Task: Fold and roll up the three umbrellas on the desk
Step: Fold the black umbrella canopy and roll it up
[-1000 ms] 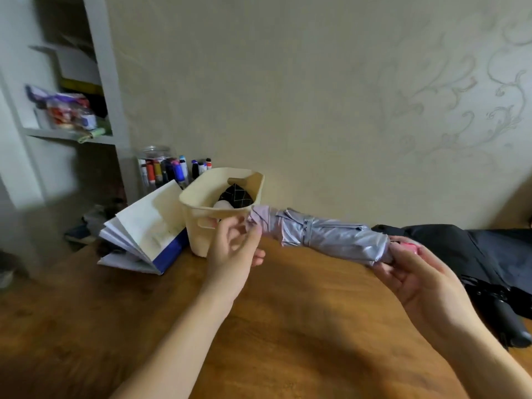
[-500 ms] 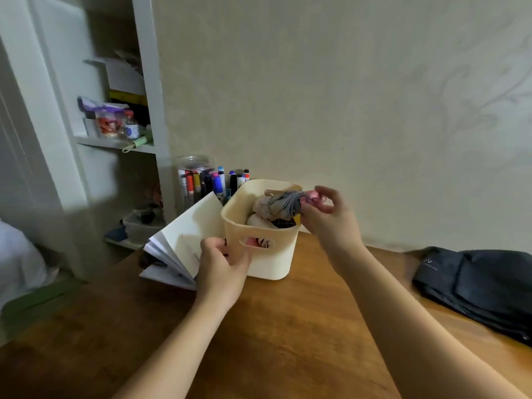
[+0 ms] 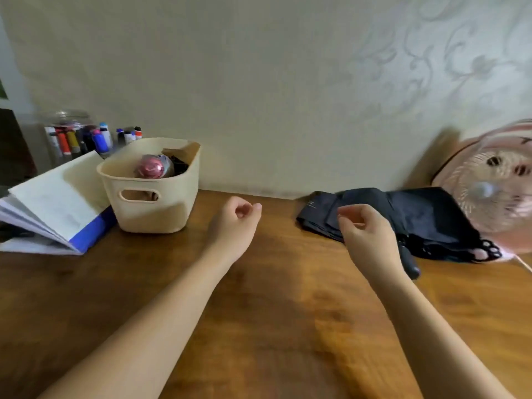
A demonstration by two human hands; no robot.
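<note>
At the far left of the wooden surface, an open book with a blue cover fans its white pages upward, and behind it a clear jar of markers stands against the wall. Just right of the book, touching its cover, a cream plastic basket with a handle slot holds a rolled umbrella, its pink handle end and grey fabric showing above the rim, with a dark item tucked in behind it. Toward the middle, the left hand hovers above the surface, its grip loosely curled and holding nothing, thumb and fingertips nearly meeting. The right hand hangs in a similar half-closed, empty grip, in front of the near edge of a black umbrella; contact cannot be made out. That umbrella lies loose and unrolled on the surface beside the wall, its fabric in flat folds, its dark handle pointing toward the viewer. At the far right, a pink desk fan stands just beside the black umbrella's fabric.
</note>
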